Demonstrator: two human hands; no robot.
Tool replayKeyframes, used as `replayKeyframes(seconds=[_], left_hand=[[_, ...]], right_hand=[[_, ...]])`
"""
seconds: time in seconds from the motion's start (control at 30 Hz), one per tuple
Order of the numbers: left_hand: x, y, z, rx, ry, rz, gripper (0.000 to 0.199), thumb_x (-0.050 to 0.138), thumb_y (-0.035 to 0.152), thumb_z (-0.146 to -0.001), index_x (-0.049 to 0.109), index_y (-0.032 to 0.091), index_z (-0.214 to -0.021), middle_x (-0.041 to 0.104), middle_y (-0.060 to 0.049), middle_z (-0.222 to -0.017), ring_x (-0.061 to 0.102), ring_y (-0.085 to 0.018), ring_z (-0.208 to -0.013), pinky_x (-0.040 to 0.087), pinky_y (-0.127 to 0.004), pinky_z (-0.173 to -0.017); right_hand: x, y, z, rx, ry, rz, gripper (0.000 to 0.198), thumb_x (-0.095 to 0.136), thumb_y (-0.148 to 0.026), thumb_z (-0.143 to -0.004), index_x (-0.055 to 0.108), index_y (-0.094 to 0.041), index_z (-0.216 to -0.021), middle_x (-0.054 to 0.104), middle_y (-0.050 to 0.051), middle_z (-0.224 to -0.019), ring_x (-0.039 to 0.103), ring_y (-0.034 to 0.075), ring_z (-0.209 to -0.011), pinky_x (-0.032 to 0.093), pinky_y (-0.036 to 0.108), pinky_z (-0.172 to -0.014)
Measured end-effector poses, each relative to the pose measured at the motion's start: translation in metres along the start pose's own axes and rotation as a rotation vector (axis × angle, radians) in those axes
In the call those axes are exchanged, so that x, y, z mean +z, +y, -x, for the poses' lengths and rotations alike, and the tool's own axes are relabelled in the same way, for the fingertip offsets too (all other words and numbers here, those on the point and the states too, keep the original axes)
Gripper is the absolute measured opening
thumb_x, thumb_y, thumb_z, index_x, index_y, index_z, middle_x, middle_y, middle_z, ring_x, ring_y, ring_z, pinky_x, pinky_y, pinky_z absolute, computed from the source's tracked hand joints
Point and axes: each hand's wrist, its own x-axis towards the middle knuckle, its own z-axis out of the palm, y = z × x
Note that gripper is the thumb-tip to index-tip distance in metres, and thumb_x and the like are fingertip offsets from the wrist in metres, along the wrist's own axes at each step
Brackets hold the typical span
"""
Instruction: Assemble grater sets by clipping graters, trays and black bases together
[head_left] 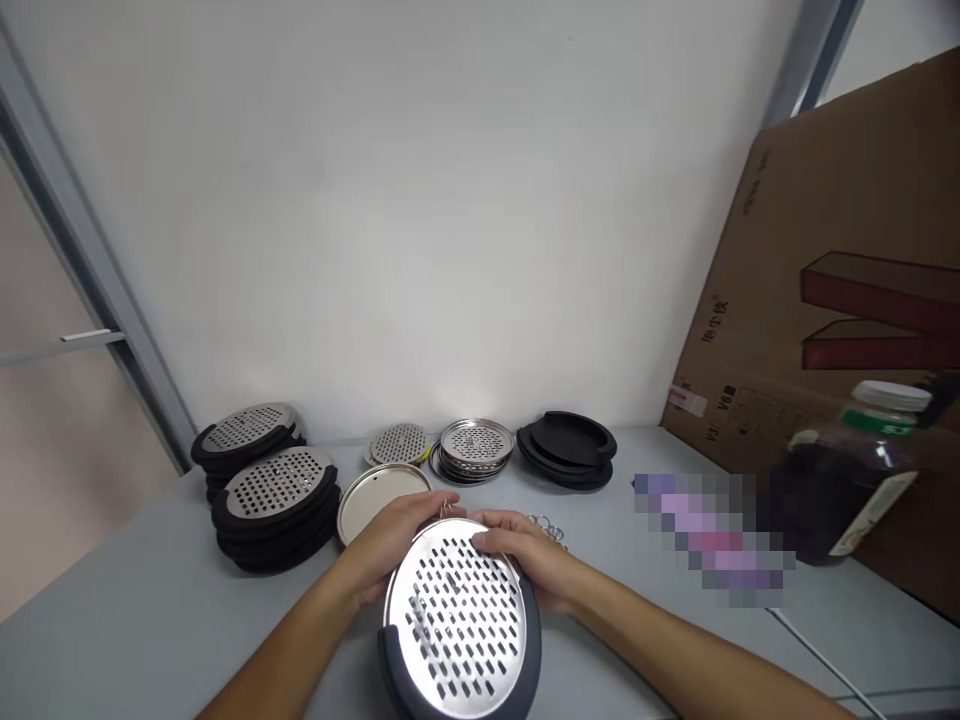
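Observation:
Close to me is a round metal grater (465,620) with slotted holes, seated in a dark holder (531,650) that shows along its lower and right edges. My left hand (394,540) grips the upper left rim, its fingertips by a small wire ring (445,510) at the top. On the upper right, my right hand (532,560) is closed on the same grater, thumb pressed on the perforated face and fingers hidden behind. A cream round plate (371,500) lies just beyond my left hand. Several metal rings (547,527) lie beyond my right hand.
Stacked graters in black holders (277,500) stand at left. Near the wall are loose grater discs (476,445), another disc (399,445) and black holders (568,440). On the right are a blurred-out item (712,540), a cable (821,655), a jar (832,490) and a cardboard box (847,200).

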Motion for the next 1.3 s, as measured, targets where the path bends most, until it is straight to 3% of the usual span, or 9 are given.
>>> replayKeyframes(seconds=[0.13,0.3,0.43,0.57,0.8,0.97,1.17,1.3], left_hand=[[0.000,-0.003,0.003,-0.001,-0.041,-0.097,0.049,0.061,0.048,-0.084,0.063,0.017,-0.122,0.071,-0.011,-0.105,0.066,-0.024,-0.096,0.048,-0.032,-0.081],[-0.004,-0.002,0.004,0.017,-0.080,-0.024,0.053,0.061,0.048,-0.085,0.056,0.021,-0.130,0.069,-0.010,-0.112,0.063,-0.024,-0.105,0.047,-0.034,-0.088],[-0.003,-0.002,0.002,0.048,-0.137,0.057,0.048,0.061,0.043,-0.086,0.059,0.017,-0.126,0.070,-0.011,-0.108,0.065,-0.022,-0.097,0.048,-0.033,-0.087],[-0.001,-0.004,0.000,0.064,-0.105,0.091,0.041,0.061,0.040,-0.087,0.063,0.016,-0.120,0.072,-0.010,-0.103,0.066,-0.020,-0.089,0.048,-0.031,-0.085],[-0.005,-0.005,0.001,0.052,-0.136,0.063,0.052,0.069,0.039,-0.081,0.058,0.020,-0.128,0.072,-0.010,-0.102,0.066,-0.023,-0.094,0.048,-0.034,-0.085],[-0.004,-0.008,0.000,0.095,-0.101,-0.001,0.054,0.070,0.038,-0.079,0.057,0.024,-0.130,0.071,-0.008,-0.102,0.065,-0.023,-0.094,0.048,-0.033,-0.083],[0.003,-0.011,-0.001,0.238,0.047,-0.181,0.044,0.063,0.043,-0.083,0.063,0.023,-0.123,0.070,-0.006,-0.104,0.061,-0.023,-0.099,0.045,-0.032,-0.084],[0.003,-0.009,-0.003,0.251,0.111,-0.183,0.048,0.059,0.049,-0.085,0.062,0.020,-0.123,0.069,-0.007,-0.109,0.060,-0.024,-0.101,0.044,-0.032,-0.088]], right_hand=[[0.006,-0.001,0.001,-0.005,-0.010,-0.020,0.043,0.073,-0.020,-0.069,0.067,-0.017,-0.112,0.071,0.003,-0.079,0.063,0.014,-0.068,0.043,0.026,-0.065],[0.002,-0.005,-0.002,-0.109,0.069,-0.042,0.043,0.070,-0.023,-0.072,0.067,-0.015,-0.114,0.073,0.007,-0.085,0.065,0.017,-0.073,0.044,0.029,-0.070],[-0.004,-0.006,-0.004,-0.186,0.135,-0.023,0.044,0.071,-0.026,-0.072,0.067,-0.016,-0.115,0.074,0.008,-0.089,0.065,0.019,-0.077,0.045,0.031,-0.073],[-0.004,-0.004,-0.003,-0.240,0.134,-0.006,0.043,0.069,-0.026,-0.074,0.068,-0.017,-0.116,0.074,0.008,-0.092,0.065,0.021,-0.081,0.045,0.032,-0.076],[-0.004,-0.002,-0.003,-0.265,0.188,-0.003,0.046,0.073,-0.028,-0.074,0.066,-0.023,-0.119,0.074,0.005,-0.093,0.065,0.020,-0.078,0.046,0.032,-0.073],[-0.005,-0.003,-0.002,-0.282,0.166,0.043,0.040,0.071,-0.028,-0.075,0.069,-0.022,-0.114,0.074,0.006,-0.092,0.065,0.021,-0.079,0.046,0.034,-0.075],[-0.005,0.000,-0.002,-0.327,0.275,0.113,0.033,0.068,-0.025,-0.074,0.074,-0.019,-0.106,0.074,0.005,-0.088,0.062,0.020,-0.074,0.044,0.032,-0.071],[-0.004,0.002,-0.001,-0.353,0.334,0.135,0.035,0.070,-0.030,-0.074,0.074,-0.020,-0.107,0.074,0.007,-0.091,0.062,0.022,-0.077,0.045,0.035,-0.074]])
